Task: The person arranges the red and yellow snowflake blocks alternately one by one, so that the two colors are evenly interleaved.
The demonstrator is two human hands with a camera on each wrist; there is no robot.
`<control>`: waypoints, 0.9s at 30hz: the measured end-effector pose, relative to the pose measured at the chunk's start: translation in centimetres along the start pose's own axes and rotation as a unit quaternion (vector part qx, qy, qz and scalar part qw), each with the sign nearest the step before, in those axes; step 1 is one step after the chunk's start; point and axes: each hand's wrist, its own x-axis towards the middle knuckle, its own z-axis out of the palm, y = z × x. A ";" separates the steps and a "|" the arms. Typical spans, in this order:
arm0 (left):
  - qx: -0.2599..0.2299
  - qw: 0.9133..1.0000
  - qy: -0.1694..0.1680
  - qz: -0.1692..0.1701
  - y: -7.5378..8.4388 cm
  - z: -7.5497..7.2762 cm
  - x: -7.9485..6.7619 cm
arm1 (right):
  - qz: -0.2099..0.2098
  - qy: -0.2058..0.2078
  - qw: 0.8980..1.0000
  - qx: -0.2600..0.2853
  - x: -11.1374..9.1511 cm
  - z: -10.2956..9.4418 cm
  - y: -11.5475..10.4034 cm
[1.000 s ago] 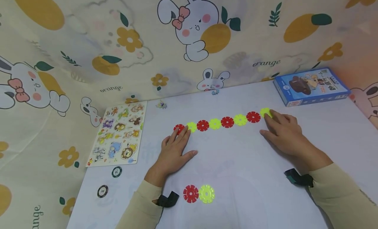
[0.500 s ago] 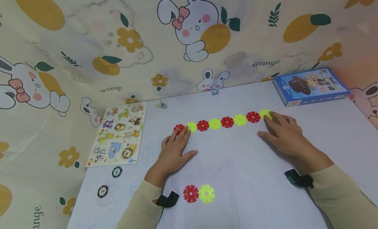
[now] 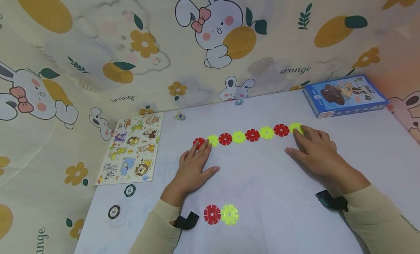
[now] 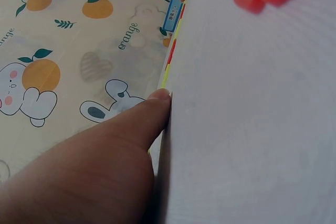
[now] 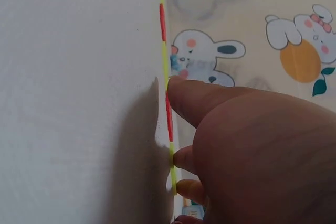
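Several red and yellow-green notched plastic discs lie edge to edge in a slanting row across the white table. My left hand (image 3: 193,170) rests palm down at the row's left end, its fingertips over the red end disc (image 3: 197,140) and the edge of the yellow one (image 3: 213,140) beside it; its thumb is spread apart. At the right end, fingertips of my right hand (image 3: 316,150) touch the yellow end disc (image 3: 295,126) and partly cover it, with the thumb away on the table. Nearer me, a red disc (image 3: 212,214) and a yellow disc (image 3: 229,214) lie side by side.
An animal puzzle board (image 3: 131,152) lies at the left, with two round chips, one black-rimmed chip (image 3: 129,190) and another chip (image 3: 114,212), below it. A blue box (image 3: 346,96) sits at the back right. Two small trinkets lie near the patterned back wall.
My right hand has shifted very slightly, its thumb a little to the left, and the yellow end disc has edged slightly down and right. My left hand stays put.
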 end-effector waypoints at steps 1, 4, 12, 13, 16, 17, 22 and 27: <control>0.000 1.000 0.001 0.000 0.0 0.0 0.0 | 0.000 0.002 1.000 0.000 0.0 0.0 0.0; -0.002 1.000 0.003 0.001 0.0 0.0 0.0 | 0.000 0.006 1.000 0.006 0.0 0.1 0.0; 0.001 1.000 0.005 0.002 -0.1 0.2 0.0 | 0.010 0.020 0.999 0.047 0.2 -0.2 0.1; 0.001 1.000 0.004 0.002 -0.1 0.2 0.0 | 0.009 0.016 0.999 0.042 0.2 -0.2 0.1; -0.001 1.000 0.003 0.003 -0.1 0.1 0.1 | 0.005 0.001 1.000 0.024 0.2 -0.2 0.1; -0.002 1.000 0.003 0.004 -0.1 0.1 0.1 | 0.004 -0.002 1.000 0.020 0.2 -0.2 0.2; -0.006 1.000 0.003 0.006 -0.1 0.1 0.1 | 0.009 0.015 0.999 0.039 0.3 -0.2 0.1; -0.006 1.000 0.003 0.005 -0.1 0.0 0.1 | -0.005 0.069 0.989 0.129 0.0 -0.7 -1.0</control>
